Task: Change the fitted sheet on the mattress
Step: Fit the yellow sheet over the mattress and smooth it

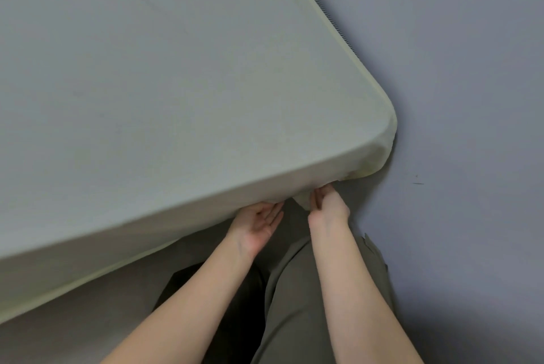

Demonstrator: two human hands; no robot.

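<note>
fitted sheet at near-right corner, both hands at the hem

pale green fitted sheet [176,84] lies smooth over the top of the mattress [329,20] and wraps its rounded corner [385,134], which sits close to the wall [456,98]. the near hem runs lower-left to upper-right, directly ahead of the hands. right hand [328,201] is nearer the corner, just below-left of it, fingers pinching a loose flap [303,200] of sheet hanging under the edge. left hand [259,221] is just beside it, palm up, fingers straight, tips hidden under the hem. judgement: corner work; cannot tell whether tucking or stripping. any pull would go along the hem, right hand leading. olive trousers [294,304] below.
</note>
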